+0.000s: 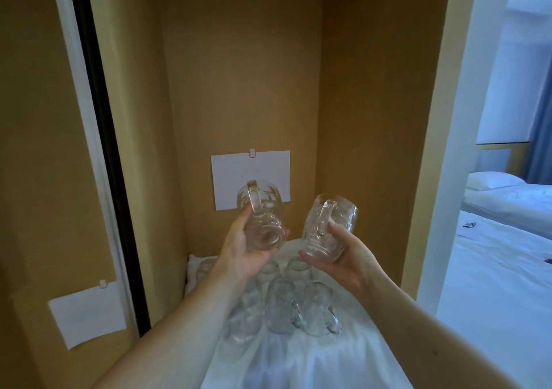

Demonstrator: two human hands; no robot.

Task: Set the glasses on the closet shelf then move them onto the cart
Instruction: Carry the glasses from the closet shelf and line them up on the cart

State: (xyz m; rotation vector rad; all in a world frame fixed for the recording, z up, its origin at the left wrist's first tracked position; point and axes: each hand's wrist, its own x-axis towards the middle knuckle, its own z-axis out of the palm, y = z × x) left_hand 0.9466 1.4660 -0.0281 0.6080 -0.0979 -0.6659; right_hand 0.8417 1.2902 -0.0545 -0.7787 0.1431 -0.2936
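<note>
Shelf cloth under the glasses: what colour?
White, plain, on the shelf cloth in the head view.

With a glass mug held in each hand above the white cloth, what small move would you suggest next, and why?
Probably lower the left hand and set its mug down on the white cloth at the back, behind the mugs standing there. Both mugs are held in the air, tilted; the right hand grips the other mug, and bare cloth shows behind the group.
</note>
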